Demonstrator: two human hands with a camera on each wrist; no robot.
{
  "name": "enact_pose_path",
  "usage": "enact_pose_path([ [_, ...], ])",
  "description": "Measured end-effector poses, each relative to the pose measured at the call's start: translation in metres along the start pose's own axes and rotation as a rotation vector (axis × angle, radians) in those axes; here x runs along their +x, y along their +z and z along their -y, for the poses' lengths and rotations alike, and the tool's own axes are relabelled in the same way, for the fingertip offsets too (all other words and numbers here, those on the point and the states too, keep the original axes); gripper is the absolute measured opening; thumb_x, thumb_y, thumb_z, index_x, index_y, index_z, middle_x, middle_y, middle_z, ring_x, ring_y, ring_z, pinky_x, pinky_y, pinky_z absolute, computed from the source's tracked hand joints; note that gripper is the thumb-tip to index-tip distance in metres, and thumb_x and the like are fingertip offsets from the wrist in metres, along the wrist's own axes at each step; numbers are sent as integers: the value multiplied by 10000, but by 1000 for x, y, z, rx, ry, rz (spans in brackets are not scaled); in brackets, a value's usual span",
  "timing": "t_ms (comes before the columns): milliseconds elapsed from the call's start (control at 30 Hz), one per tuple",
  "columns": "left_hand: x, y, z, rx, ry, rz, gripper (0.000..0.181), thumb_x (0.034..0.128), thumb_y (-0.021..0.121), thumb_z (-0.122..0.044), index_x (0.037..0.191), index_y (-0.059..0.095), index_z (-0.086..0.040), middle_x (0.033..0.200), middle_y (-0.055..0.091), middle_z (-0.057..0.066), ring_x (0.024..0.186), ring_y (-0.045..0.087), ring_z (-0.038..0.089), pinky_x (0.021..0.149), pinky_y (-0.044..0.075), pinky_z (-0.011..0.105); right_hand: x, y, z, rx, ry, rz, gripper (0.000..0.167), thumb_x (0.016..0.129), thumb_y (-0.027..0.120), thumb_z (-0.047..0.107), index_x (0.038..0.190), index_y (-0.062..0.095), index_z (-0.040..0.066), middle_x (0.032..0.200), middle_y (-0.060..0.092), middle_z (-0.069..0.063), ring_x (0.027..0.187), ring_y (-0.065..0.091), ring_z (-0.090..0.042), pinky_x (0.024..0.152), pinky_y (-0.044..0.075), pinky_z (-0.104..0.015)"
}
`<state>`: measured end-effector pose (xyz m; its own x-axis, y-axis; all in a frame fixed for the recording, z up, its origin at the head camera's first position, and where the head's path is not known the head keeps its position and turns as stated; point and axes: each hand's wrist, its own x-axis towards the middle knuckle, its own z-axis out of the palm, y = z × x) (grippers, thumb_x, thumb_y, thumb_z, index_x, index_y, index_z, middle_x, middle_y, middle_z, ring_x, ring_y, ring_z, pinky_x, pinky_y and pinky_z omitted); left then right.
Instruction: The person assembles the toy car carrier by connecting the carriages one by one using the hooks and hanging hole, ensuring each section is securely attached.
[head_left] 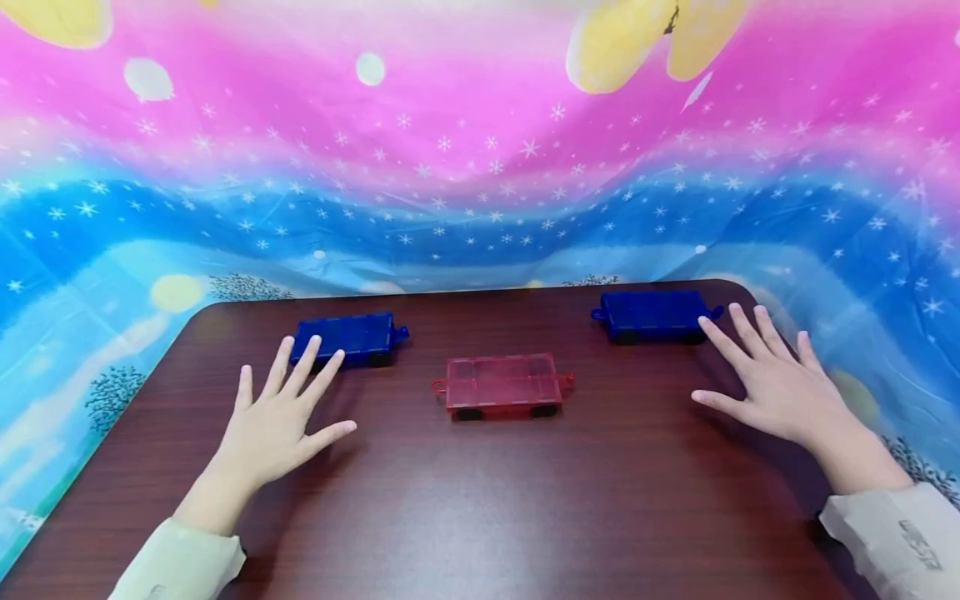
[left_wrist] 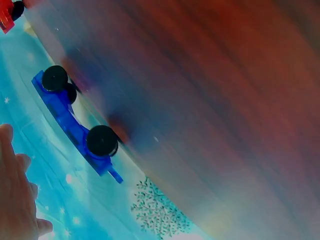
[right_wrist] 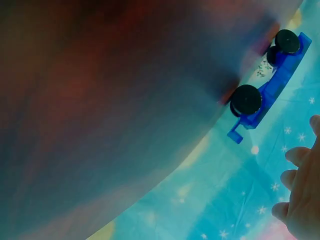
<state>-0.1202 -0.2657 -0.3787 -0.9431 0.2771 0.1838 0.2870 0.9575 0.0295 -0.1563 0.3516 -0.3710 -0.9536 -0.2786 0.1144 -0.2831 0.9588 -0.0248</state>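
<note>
Blue wagon (head_left: 352,333) partly behind left hand (head_left: 270,433)

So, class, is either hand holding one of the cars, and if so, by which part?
Nothing is held: the left hand and right hand have their fingers spread, gripping neither the red car nor either blue car.

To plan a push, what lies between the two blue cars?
Head view: bare tabletop separates the left blue car and the right blue car; the red car sits midway, in front of that gap.
</note>
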Motion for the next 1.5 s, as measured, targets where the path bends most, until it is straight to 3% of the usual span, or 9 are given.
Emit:
enact_pose_path([
  [233, 9, 3, -12, -12, 46, 19, 916, 875, 527, -728, 1604, 133, -338, 1696, 64, 24, 1563, -90, 295, 1148, -23, 751, 15, -2, 7, 22, -32, 25, 996, 896, 592, 639, 1607, -23, 311, 1668, -157, -62, 1507, -268, -276, 1113, -227, -675],
  [400, 18, 5, -20, -6, 100, 12, 931, 863, 529, -742, 1604, 127, -345, 1695, 75, 26, 1563, -27, 326, 1158, 36, 743, 29, -6, 10, 34, -36, 48, 986, 902, 582, 639, 1606, -28, 317, 1671, -140, -78, 1512, -242, -316, 1120, -115, -749],
  [633, 35, 2, -42, 8, 190, 33, 923, 869, 534, -731, 1602, 123, -352, 1698, 37, -1, 1567, -41, 300, 1156, 116, 737, 51, -9, 10, 65, -38, 119, 966, 918, 546, 654, 1604, -43, 314, 1669, -140, -100, 1510, -230, -349, 1108, -27, -786],
  [900, 51, 2, -65, -36, 264, 80, 893, 887, 568, -673, 1597, 116, -374, 1694, -4, -63, 1569, -39, 281, 1174, 162, 703, 71, -9, 5, 79, -23, 190, 959, 923, 525, 668, 1607, -39, 302, 1672, -108, -139, 1509, -219, -377, 1102, 1, -791],
  [1267, 74, 6, -87, -150, 399, 92, 832, 912, 594, -601, 1594, 202, -329, 1679, 162, -34, 1568, 79, 259, 1179, 236, 653, 95, -7, 0, 128, -12, 267, 969, 931, 543, 635, 1612, -32, 254, 1661, -34, -224, 1500, -159, -458, 1092, 14, -795],
  [1500, 87, 9, -95, -209, 441, 155, 798, 930, 590, -576, 1586, 273, -250, 1644, 287, -1, 1548, 189, 257, 1170, 310, 599, 106, -5, 0, 116, -35, 281, 943, 928, 545, 640, 1619, 53, 226, 1654, 63, -242, 1503, -135, -466, 1089, 22, -798],
])
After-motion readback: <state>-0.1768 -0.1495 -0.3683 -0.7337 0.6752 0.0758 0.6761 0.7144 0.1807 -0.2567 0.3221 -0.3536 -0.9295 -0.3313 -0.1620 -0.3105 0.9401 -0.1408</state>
